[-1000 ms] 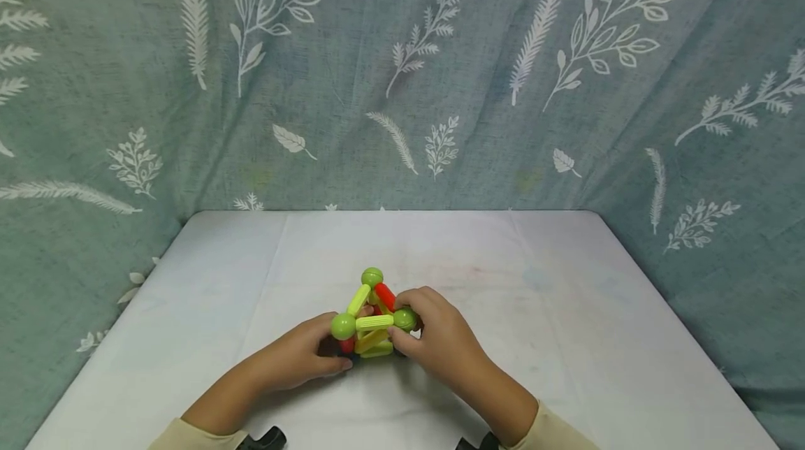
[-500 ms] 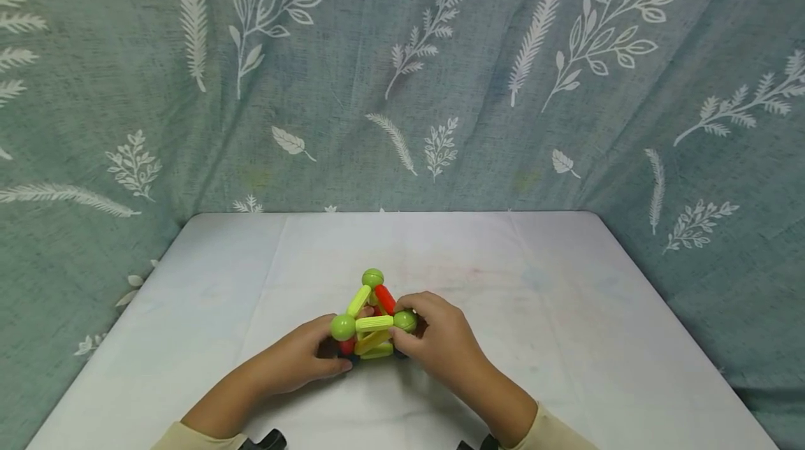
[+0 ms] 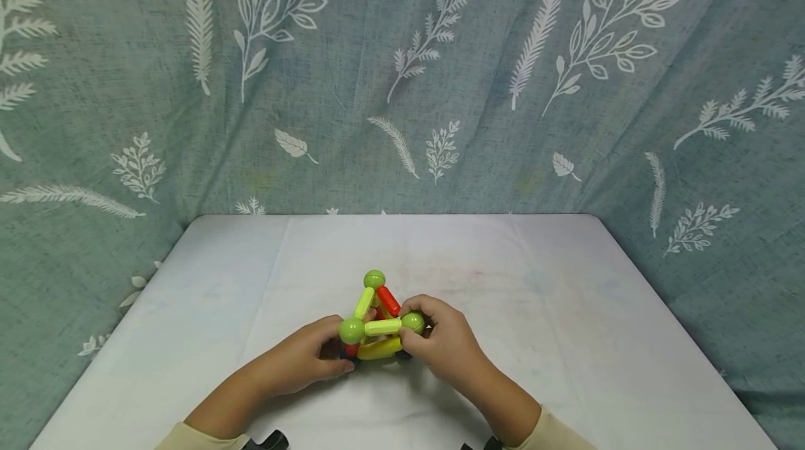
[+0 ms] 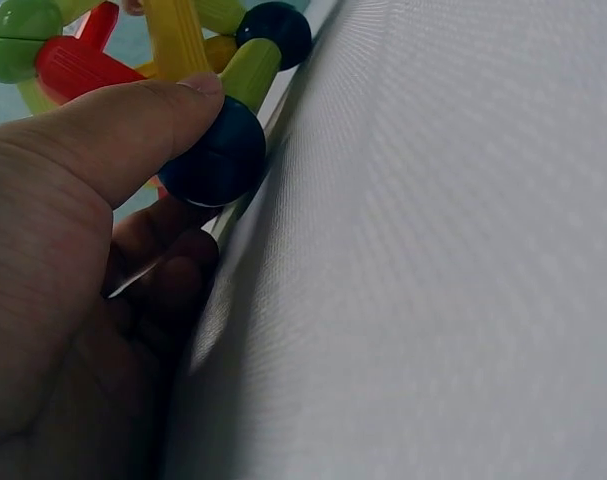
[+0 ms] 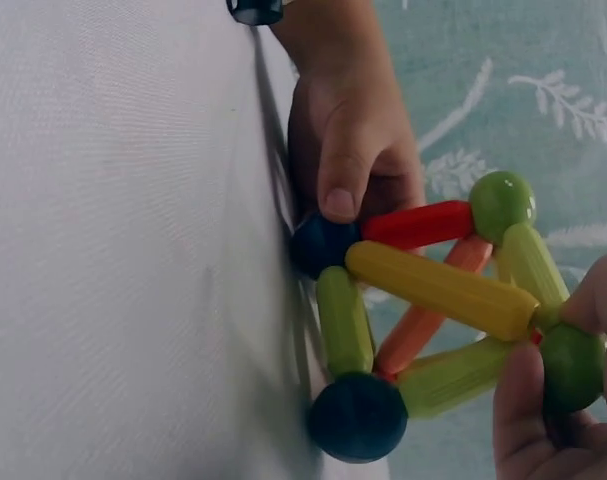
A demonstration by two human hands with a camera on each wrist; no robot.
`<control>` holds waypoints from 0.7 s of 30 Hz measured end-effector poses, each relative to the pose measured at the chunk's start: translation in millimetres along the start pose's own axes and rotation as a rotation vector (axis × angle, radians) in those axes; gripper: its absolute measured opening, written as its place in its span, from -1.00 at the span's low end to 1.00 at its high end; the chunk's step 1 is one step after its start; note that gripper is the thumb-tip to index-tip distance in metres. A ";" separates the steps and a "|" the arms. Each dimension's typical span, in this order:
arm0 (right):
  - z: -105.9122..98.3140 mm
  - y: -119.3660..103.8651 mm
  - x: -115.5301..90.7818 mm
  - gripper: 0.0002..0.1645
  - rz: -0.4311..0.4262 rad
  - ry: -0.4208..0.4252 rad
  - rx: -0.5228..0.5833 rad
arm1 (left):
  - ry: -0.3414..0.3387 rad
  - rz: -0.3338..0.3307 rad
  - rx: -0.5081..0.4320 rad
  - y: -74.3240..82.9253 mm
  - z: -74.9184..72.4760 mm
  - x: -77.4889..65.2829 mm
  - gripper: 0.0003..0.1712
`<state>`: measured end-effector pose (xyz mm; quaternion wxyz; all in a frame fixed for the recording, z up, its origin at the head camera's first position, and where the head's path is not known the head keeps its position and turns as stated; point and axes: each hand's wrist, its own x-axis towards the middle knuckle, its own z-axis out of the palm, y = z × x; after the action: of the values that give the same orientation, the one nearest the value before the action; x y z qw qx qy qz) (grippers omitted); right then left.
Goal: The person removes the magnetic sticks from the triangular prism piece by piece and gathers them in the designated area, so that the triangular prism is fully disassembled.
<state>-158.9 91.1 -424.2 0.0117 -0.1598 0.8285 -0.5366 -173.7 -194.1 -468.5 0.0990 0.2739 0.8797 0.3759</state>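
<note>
Facing leaf-printed cloth point(image 3: 352, 52), we grip a navy ball point(image 4: 221, 160) with left fingers point(image 4: 133, 125). Right fingers point(image 5: 521, 400) pinch a glossy green ball point(image 5: 573, 368).

The table point(image 3: 528, 338) had a white, finely woven covering point(image 5: 113, 250), and its far corners were rounded. Faint creases point(image 3: 274, 265) ran from the far edge toward the near side, one left of the middle and one right. A pale reddish stain point(image 3: 472, 272) marked the surface beyond the centre, with a bluish smudge to its right. On the table stood a framework of coloured rods and balls point(image 3: 383, 327), its dark blue balls point(image 5: 358, 417) lowest, beside soft shadows.
</note>
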 end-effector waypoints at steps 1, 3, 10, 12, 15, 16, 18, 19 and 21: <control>0.5 0.2 -0.2 -0.76 -0.004 -0.001 -0.003 | 0.000 0.000 -0.001 0.0 0.2 0.0 -0.58; 1.4 0.2 -0.6 -0.76 -0.016 0.004 -0.021 | 0.000 -0.004 -0.006 -0.1 0.6 0.1 -0.58; 1.3 -0.1 0.8 -0.81 -0.023 0.034 -0.087 | -0.003 -0.007 -0.008 -0.9 -0.1 0.3 -0.57; -0.1 0.8 1.6 -0.82 -0.018 0.032 -0.084 | -0.002 -0.005 -0.005 -1.1 -0.5 0.5 -0.57; -2.4 2.8 2.2 -0.82 -0.010 0.028 -0.067 | -0.001 -0.007 -0.003 -1.6 -0.5 1.0 -0.58; -3.1 3.7 2.6 -0.82 -0.013 0.028 -0.059 | -0.001 -0.008 -0.001 -1.8 -0.5 1.1 -0.59; -4.4 5.5 3.1 -0.81 -0.016 0.029 -0.043 | -0.001 -0.011 -0.004 -2.4 -0.6 1.2 -0.60; -4.9 6.5 3.4 -0.80 -0.018 0.030 -0.037 | 0.000 -0.015 -0.005 -2.8 -0.9 1.1 -0.61; -6.1 8.6 4.5 -0.79 -0.020 0.029 -0.026 | 0.001 -0.019 -0.010 -3.4 -1.7 0.7 -0.62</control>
<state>-166.5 98.5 -428.6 -0.0075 -0.1605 0.8338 -0.5282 -176.3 -196.6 -469.8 0.1035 0.2646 0.8804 0.3797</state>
